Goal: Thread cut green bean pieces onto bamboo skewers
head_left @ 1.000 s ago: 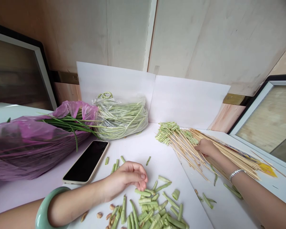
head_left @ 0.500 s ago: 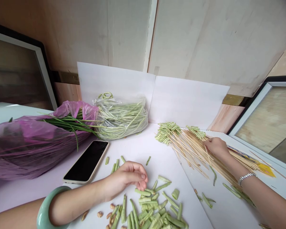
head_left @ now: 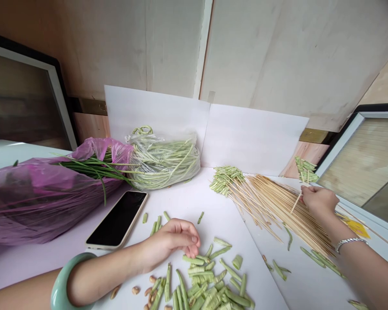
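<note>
My right hand (head_left: pixel 320 200) pinches the lower ends of thin wooden skewers, whose tops carry threaded pieces of green bean (head_left: pixel 305 168). They stand roughly upright above the right edge of a large bundle of bare bamboo skewers (head_left: pixel 284 206). My left hand (head_left: pixel 177 239) rests on the white surface with its fingers loosely curled in and nothing visible in them. Just below its fingertips is a pile of cut long bean pieces (head_left: pixel 210 288). More skewers with bean pieces threaded on their ends (head_left: pixel 226 178) lie to the left of the bundle.
A phone (head_left: pixel 118 219) lies left of my left hand. Behind it are a purple bag (head_left: pixel 51 202) with green stalks and a clear bag of long beans (head_left: pixel 164 161). Loose tan beans (head_left: pixel 136 290) and scattered bean pieces (head_left: pixel 313 257) lie about. White boards (head_left: pixel 252 135) stand behind.
My right hand has moved right and lifted the beaded bean skewers off the bundle, bringing them more upright. My left hand has stayed in place.
</note>
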`<state>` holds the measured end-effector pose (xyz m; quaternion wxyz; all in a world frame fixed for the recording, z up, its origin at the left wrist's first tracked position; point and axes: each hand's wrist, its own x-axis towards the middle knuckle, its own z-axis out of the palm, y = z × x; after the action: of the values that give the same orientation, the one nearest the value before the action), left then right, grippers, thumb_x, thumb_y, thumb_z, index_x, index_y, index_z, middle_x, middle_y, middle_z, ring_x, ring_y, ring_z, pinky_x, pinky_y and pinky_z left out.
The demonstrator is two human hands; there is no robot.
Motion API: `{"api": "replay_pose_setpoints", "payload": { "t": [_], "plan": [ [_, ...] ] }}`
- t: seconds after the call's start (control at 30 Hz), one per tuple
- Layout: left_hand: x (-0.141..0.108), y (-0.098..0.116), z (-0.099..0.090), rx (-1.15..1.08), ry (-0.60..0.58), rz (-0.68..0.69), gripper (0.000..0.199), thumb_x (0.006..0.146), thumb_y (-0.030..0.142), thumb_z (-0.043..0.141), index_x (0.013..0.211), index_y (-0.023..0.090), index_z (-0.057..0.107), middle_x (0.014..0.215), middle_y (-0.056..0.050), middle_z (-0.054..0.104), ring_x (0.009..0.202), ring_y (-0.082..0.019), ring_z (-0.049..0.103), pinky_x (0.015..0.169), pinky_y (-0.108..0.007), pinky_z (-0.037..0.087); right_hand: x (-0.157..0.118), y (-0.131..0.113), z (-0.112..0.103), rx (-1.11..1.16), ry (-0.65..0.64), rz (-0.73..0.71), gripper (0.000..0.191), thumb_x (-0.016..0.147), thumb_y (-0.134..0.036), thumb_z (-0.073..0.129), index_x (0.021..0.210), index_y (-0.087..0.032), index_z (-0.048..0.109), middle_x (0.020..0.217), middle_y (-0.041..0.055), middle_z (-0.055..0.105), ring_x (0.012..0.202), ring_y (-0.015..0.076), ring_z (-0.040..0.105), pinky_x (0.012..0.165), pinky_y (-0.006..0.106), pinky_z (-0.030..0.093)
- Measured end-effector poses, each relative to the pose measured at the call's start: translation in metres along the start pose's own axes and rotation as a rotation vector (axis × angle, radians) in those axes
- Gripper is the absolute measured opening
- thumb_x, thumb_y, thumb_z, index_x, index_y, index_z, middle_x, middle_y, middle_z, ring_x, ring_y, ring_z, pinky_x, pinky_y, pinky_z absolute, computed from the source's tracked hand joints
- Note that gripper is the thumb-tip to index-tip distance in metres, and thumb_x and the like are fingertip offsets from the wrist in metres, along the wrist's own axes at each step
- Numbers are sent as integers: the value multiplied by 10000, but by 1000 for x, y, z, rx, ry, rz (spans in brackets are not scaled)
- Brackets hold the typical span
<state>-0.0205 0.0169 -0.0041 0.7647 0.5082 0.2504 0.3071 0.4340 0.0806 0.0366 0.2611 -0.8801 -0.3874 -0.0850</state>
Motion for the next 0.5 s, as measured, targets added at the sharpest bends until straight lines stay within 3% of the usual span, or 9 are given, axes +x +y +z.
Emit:
{"api": "replay_pose_setpoints", "payload": {
  "t": [0.23, 0.5],
  "plan": [
    [1, -2, -1, 0, -11, -2, 88, 717, 188, 670, 698, 102, 674, 619, -46, 666, 572, -109, 591, 622, -222, 446, -19, -43, 11, 66, -59, -273, 308, 882, -344, 550, 1118, -148, 585, 1107, 66, 615, 928, 206, 619, 780, 394, 526],
    [-2, 4, 3, 29, 13, -27, 91, 697, 194, 673, 684, 104, 664, 633, -47, 664, 590, -115, 588, 644, -235, 443, -50, -95, 35, 65, -196, -588, 293, 882, -339, 549, 1106, -154, 593, 1111, 57, 614, 932, 209, 616, 779, 391, 526]
  ]
}}
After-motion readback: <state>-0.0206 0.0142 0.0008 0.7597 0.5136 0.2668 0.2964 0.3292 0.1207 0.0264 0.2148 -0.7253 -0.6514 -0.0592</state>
